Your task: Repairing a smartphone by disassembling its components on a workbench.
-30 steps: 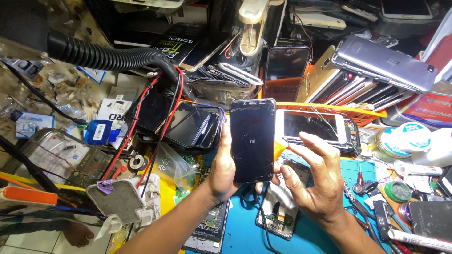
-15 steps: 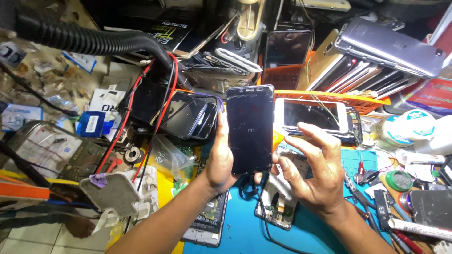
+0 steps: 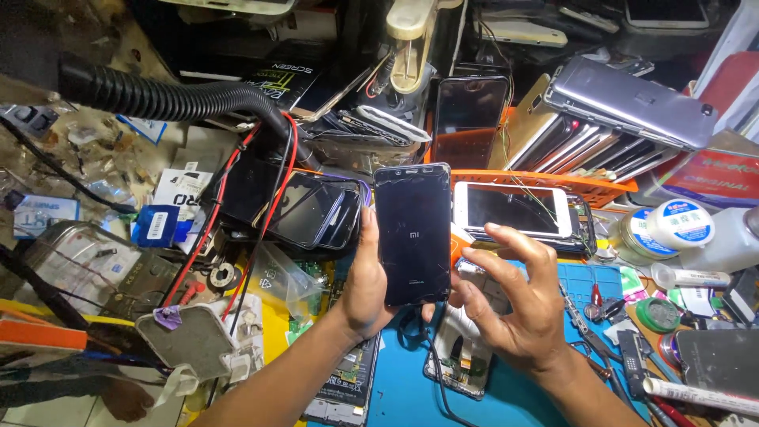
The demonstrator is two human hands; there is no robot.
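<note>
My left hand (image 3: 365,289) props the scratched black slab phone (image 3: 413,233) upright above the cluttered blue surface (image 3: 403,391), fingers pinching its edges so its back faces me, while my right hand (image 3: 512,304) hovers beside it, fingers spread.

I see a black smartphone (image 3: 413,234) held upright above the cluttered bench, its glossy dark back turned toward my camera. A small pale logo sits near its middle, and fine scratches or cracks run across the lower half. A small lens shows near its top edge. Its long sides stand almost vertical, tilted only slightly.
</note>
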